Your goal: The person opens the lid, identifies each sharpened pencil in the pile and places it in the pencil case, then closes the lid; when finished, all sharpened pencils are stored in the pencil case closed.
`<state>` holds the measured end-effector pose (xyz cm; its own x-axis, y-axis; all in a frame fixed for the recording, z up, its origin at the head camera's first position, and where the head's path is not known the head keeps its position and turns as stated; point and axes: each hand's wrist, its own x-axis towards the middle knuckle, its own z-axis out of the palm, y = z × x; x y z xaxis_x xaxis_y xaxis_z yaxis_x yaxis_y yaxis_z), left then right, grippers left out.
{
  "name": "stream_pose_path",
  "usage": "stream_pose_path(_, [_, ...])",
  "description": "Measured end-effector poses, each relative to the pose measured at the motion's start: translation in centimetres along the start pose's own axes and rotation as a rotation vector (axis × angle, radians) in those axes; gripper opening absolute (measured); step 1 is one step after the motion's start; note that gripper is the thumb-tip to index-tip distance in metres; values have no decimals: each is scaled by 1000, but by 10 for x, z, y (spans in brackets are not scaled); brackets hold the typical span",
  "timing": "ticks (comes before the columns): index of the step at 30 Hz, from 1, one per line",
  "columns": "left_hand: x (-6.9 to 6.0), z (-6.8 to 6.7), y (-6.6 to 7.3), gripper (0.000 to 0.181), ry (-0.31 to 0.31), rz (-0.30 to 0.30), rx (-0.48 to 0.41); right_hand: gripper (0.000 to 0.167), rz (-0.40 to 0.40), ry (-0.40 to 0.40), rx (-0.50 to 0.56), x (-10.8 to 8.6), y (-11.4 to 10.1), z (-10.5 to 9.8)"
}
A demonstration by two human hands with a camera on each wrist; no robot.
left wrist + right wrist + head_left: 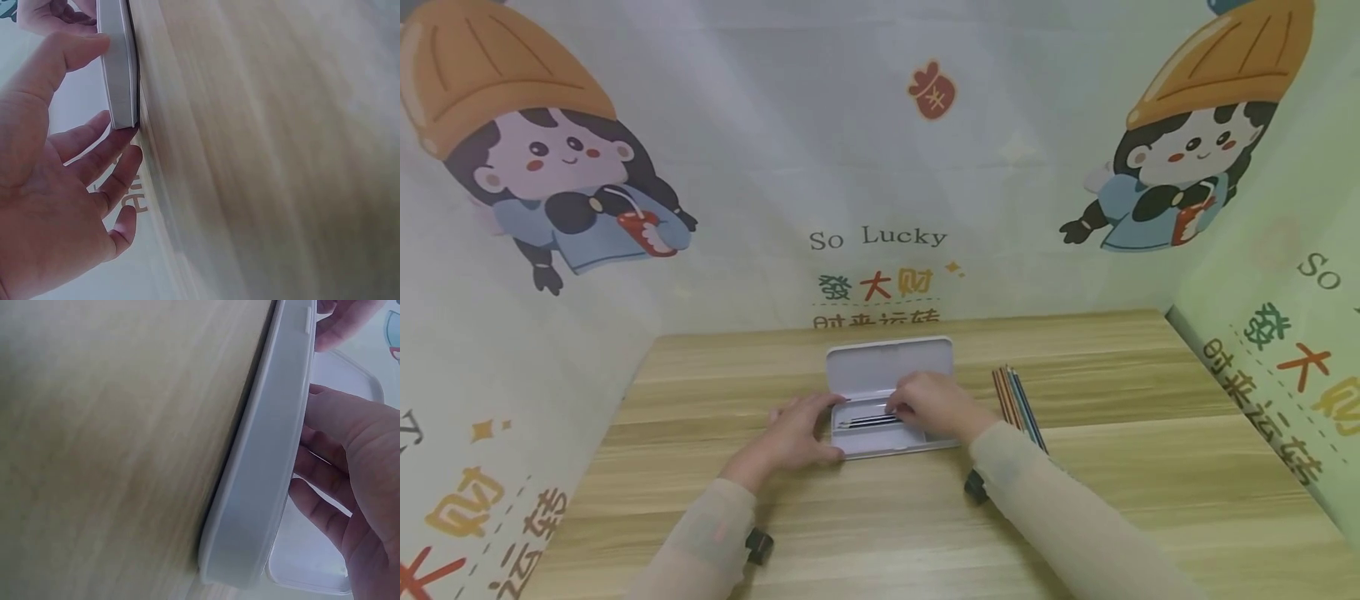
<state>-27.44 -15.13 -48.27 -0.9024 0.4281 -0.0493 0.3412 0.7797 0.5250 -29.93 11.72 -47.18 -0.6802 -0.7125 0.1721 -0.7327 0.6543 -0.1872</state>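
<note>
A white hinged pencil case (pixel 889 367) lies on the table with its lid raised at the back. My left hand (pixel 793 433) holds the case's left end; in the left wrist view its thumb presses the front wall (pixel 120 75) and the fingers spread around the end. A few dark pencils (pixel 863 423) lie lengthwise in the inner tray. Over the case, my right hand (pixel 936 406) has curled fingers that pinch at the pencils' right ends. In the right wrist view those fingers (pixel 322 506) reach behind the front wall (pixel 265 456), which hides the pencils.
Several coloured pencils (pixel 1018 404), brown, orange and blue among them, lie side by side right of the case, partly behind the right sleeve (pixel 1037 483). The wooden table (pixel 865 525) is enclosed by a printed cloth backdrop (pixel 775 167).
</note>
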Motion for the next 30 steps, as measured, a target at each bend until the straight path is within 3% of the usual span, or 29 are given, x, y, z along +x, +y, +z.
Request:
stream_pose_path(10, [0,1,-2,88,11,4,8,14,71,87,49,-15,0,-7])
stream_pose_path(19, [-1,-1,1,87,9,11,0,15,153,140,88,-45,13,-26])
stream_pose_path(30, [0,0,3,86,16,18,14,15,321,251,176,-88,38,-26])
